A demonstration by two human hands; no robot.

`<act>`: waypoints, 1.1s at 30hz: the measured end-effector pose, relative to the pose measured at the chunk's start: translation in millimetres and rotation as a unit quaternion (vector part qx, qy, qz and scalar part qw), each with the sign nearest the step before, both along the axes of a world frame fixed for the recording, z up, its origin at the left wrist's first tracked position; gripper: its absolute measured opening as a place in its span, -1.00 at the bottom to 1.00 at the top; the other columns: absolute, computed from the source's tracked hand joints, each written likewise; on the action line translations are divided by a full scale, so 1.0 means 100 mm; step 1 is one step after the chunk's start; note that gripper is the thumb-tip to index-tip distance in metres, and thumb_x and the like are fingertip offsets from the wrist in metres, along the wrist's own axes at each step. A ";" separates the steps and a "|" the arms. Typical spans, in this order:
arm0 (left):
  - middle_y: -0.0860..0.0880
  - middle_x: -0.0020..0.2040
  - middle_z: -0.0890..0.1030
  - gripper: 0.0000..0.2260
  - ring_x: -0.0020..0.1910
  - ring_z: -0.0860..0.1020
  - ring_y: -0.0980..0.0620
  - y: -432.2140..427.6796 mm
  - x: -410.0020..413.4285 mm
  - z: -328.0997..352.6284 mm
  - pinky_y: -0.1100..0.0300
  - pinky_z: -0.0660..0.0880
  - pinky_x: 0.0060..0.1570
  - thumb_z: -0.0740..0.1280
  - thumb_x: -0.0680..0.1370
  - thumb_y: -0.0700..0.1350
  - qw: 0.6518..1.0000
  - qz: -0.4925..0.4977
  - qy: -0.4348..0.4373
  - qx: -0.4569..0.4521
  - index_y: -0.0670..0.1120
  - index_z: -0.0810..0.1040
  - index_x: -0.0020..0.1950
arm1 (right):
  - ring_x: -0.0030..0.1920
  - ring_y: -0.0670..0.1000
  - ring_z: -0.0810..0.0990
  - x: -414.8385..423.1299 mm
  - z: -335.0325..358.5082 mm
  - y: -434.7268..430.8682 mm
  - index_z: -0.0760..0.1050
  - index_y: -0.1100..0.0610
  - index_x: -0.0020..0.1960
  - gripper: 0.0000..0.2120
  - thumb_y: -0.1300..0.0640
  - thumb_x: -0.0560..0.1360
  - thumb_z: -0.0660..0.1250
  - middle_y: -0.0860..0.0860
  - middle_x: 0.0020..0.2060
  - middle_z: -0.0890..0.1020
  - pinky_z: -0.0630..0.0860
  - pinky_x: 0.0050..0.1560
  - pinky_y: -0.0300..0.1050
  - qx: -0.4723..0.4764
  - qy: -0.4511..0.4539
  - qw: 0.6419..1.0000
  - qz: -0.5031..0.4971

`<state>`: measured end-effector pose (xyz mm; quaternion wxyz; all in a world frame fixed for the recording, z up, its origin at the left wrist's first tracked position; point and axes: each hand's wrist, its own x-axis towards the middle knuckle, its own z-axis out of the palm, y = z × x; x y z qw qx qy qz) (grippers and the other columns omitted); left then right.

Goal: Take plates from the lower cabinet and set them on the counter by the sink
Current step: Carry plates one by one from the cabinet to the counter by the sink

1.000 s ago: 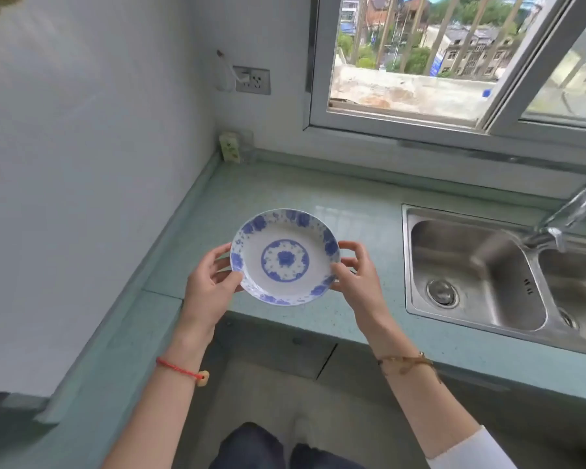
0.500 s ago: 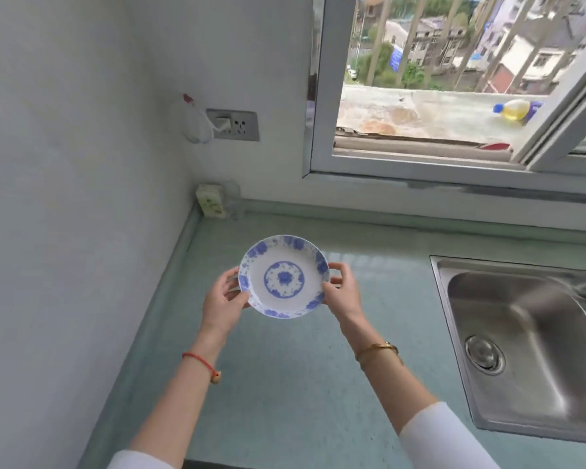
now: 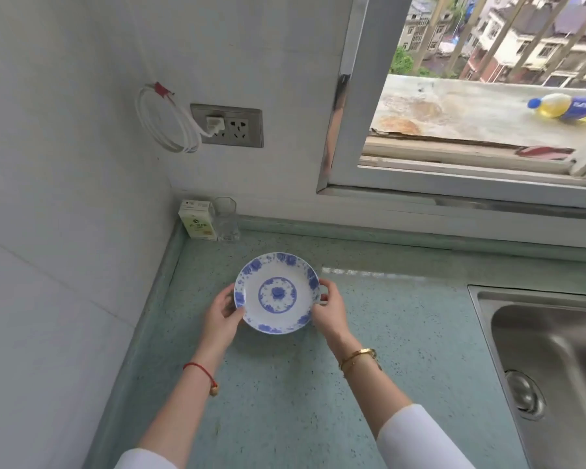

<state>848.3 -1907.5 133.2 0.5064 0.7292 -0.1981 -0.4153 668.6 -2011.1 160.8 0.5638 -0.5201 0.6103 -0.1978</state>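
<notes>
- Gripping the plate (image 3: 277, 293) by opposite rims, left hand (image 3: 221, 317) and right hand (image 3: 329, 312) are both pinching it.
- Plate is hovering low over the counter (image 3: 403, 336), left of the sink (image 3: 535, 350), near the far corner.

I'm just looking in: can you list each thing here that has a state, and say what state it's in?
plate: face up, held by its rim over the counter; whether it touches cannot be told.
left hand: gripping the plate's left edge.
right hand: gripping the plate's right edge.
glass: upright, looks empty.
carton: upright in the corner.
wall socket: one plug in, one outlet free.
window: open.
bottle: lying on its side on the ledge outside.
</notes>
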 end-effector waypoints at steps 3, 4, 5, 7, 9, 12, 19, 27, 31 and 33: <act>-0.04 0.30 0.57 -0.52 0.20 0.54 0.05 -0.02 0.02 -0.06 0.05 0.52 0.23 0.34 0.56 -0.32 1.000 0.000 -0.002 0.011 -0.04 0.40 0.46 | 0.05 0.14 0.62 0.01 -0.10 -0.02 0.33 0.06 0.41 -0.43 0.43 0.46 0.20 0.19 0.15 0.51 0.67 -0.01 0.09 0.002 0.008 1.000 0.007; -0.04 0.31 0.57 -0.52 0.21 0.54 0.04 -0.02 0.03 -0.08 0.04 0.52 0.24 0.34 0.57 -0.32 1.000 0.001 -0.001 0.014 -0.04 0.40 0.46 | 0.05 0.14 0.62 0.00 -0.12 -0.01 0.33 0.07 0.41 -0.44 0.42 0.46 0.20 0.19 0.13 0.52 0.67 -0.02 0.07 -0.002 0.012 1.000 0.011; -0.05 0.32 0.57 -0.52 0.24 0.54 0.02 -0.02 0.03 -0.10 0.00 0.51 0.27 0.34 0.57 -0.32 1.000 0.002 0.001 0.016 -0.05 0.39 0.47 | 0.04 0.15 0.62 0.00 -0.14 -0.01 0.34 0.07 0.40 -0.45 0.41 0.46 0.21 0.19 0.11 0.54 0.67 -0.05 0.05 -0.006 0.015 1.000 0.015; -0.07 0.33 0.57 -0.51 0.30 0.54 -0.03 -0.01 0.04 -0.12 -0.09 0.50 0.31 0.34 0.57 -0.32 1.000 0.001 0.000 0.018 -0.07 0.39 0.48 | 0.03 0.15 0.63 0.01 -0.17 0.00 0.34 0.07 0.40 -0.45 0.41 0.47 0.22 0.18 0.07 0.56 0.65 -0.11 -0.01 -0.009 0.017 1.000 0.019; -0.08 0.33 0.57 -0.51 0.32 0.53 -0.05 -0.01 0.05 -0.12 -0.13 0.49 0.32 0.34 0.57 -0.31 1.000 0.002 -0.002 0.019 -0.07 0.39 0.48 | 0.02 0.15 0.63 0.03 -0.17 -0.01 0.33 0.08 0.41 -0.45 0.42 0.47 0.20 0.13 0.01 0.57 0.64 -0.14 -0.02 -0.008 0.012 1.000 0.021; -0.06 0.34 0.57 -0.52 0.30 0.53 -0.02 -0.03 0.05 -0.11 -0.13 0.49 0.32 0.34 0.57 -0.31 1.000 0.003 -0.005 0.023 -0.04 0.40 0.47 | 0.02 0.12 0.64 0.04 -0.18 -0.02 0.32 0.10 0.42 -0.46 0.41 0.48 0.22 0.09 -0.02 0.58 0.65 -0.11 0.01 -0.007 0.007 1.000 0.021; -0.06 0.42 0.48 -0.47 0.32 0.49 -0.01 0.01 0.04 0.04 0.00 0.48 0.30 0.38 0.57 -0.21 0.999 0.007 -0.023 0.029 -0.06 0.33 0.52 | 0.10 0.14 0.58 -0.01 -0.01 0.05 0.21 0.08 0.51 -0.43 0.26 0.54 0.25 0.12 0.14 0.49 0.60 -0.04 -0.04 -0.026 0.031 0.999 -0.002; 0.02 0.29 0.57 -0.62 0.18 0.58 0.08 0.53 -0.10 0.55 0.20 0.53 0.12 0.34 0.59 0.00 0.996 0.038 -0.079 -0.007 0.03 0.46 0.41 | -0.09 -0.14 0.54 -0.24 0.60 0.37 0.42 0.13 0.34 -0.67 0.16 0.57 0.26 0.00 -0.02 0.56 0.47 -0.17 -0.29 -0.050 -0.019 0.998 0.022; -0.07 0.20 0.63 -0.75 0.00 0.61 0.13 0.90 -0.31 0.96 0.18 0.56 0.07 0.33 0.61 -0.07 0.995 0.074 -0.054 -0.047 -0.03 0.54 0.29 | 0.10 0.03 0.58 -0.43 0.99 0.66 0.46 0.12 0.29 -0.71 0.16 0.58 0.26 0.07 0.11 0.59 0.55 0.08 -0.10 -0.035 -0.064 0.995 0.068; -0.06 0.16 0.65 -0.79 -0.03 0.62 0.14 1.12 -0.46 1.17 0.15 0.58 0.08 0.33 0.61 -0.09 0.992 0.093 -0.058 -0.059 -0.02 0.55 0.24 | 0.11 0.03 0.59 -0.56 1.16 0.82 0.47 0.10 0.28 -0.72 0.15 0.58 0.27 0.06 0.11 0.60 0.55 0.13 -0.07 -0.036 -0.080 0.991 0.099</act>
